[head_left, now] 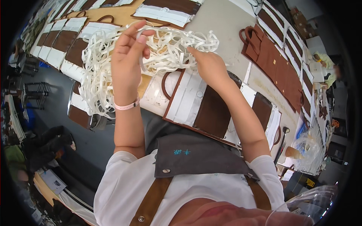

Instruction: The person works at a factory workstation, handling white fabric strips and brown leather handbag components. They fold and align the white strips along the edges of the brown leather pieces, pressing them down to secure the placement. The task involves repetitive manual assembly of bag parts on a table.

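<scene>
Tangle of white strips [102, 71] hides desk [222, 22] beneath; left hand [128, 56] pinches one strip, right hand [209, 64] grips bundle's edge.

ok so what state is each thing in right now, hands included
left hand: raised, fingers pinching a strip of the tangle
right hand: fingers closed in the tangle's right side
tangled bundle of white flat strips: loose, knotted, held up between both hands
brown and white panel with curved brown handle: lying flat on the table
pink wristband: worn on the left wrist
</scene>
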Tool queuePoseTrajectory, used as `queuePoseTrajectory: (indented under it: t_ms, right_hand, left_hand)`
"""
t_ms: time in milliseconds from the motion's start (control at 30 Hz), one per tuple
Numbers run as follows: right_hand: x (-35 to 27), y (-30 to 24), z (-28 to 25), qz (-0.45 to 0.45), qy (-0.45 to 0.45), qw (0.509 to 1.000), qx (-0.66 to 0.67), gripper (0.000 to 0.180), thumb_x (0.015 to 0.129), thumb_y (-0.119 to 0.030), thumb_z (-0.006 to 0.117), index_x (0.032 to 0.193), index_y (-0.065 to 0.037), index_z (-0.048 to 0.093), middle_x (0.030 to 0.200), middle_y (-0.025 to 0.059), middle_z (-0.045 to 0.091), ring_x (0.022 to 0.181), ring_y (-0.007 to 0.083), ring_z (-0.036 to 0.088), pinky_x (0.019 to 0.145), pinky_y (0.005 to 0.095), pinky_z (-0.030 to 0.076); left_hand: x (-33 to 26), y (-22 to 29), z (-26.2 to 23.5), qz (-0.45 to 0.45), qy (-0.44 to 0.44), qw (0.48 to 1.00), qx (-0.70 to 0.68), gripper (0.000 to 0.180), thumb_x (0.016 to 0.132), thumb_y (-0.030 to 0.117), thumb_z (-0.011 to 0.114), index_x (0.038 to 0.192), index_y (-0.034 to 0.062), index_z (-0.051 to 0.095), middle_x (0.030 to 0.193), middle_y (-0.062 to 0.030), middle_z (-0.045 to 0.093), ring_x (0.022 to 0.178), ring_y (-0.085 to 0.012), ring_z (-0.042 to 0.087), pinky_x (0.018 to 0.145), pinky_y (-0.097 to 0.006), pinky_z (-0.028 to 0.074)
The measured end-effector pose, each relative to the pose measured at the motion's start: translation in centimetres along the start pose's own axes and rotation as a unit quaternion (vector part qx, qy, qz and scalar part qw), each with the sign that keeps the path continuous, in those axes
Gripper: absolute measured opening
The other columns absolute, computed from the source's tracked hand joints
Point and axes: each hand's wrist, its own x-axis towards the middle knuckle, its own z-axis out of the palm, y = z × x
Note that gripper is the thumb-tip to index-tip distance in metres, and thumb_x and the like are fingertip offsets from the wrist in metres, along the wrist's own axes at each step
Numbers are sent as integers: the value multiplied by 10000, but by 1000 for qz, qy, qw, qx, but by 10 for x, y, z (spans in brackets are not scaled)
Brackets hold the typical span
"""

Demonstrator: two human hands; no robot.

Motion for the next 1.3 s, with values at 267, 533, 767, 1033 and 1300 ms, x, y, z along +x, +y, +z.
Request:
queuePoseTrajectory:
  t_ms: [267,533,767,1033,1300]
  right_hand:
    - [21,2,17,6,22,994,-107,266,841,-36,564,1055,-91,712,868,117,639,779,315,672,688,448,535]
    - [16,-11,17,-85,118,987,-65,105,751,-70,662,841,-51,715,895,111,604,887,294,617,734,421,531]
    - [17,-8,28,-109,155,982,26,40,787,-87,684,801,-53,698,899,115,592,845,297,604,750,440,483]
    - [13,-15,31,-79,130,988,38,76,823,-76,669,867,-36,621,881,116,597,848,330,586,780,443,479]
    - [12,-9,26,-88,133,984,83,174,823,-142,725,828,-18,603,888,140,627,883,342,608,781,447,488]
  left_hand:
    - [3,8,-5,160,72,981,82,586,999,104,584,1510,-6,319,1420,-239,504,1177,-234,590,1001,-349,470]
    - [-26,-35,-7,104,30,936,335,215,969,46,620,1179,26,665,1145,-83,668,1039,-154,597,924,-300,471]
    - [-38,-72,0,141,-129,864,465,253,812,-34,662,1053,41,679,1168,-152,661,1052,-353,613,934,-404,486]
    - [-35,-79,-7,77,-125,903,403,186,809,-35,670,982,18,628,1083,-123,638,977,-271,613,870,-359,500]
    - [-41,-82,-6,31,-101,914,391,272,810,101,792,1029,20,652,969,-101,603,874,-228,591,753,-333,487]
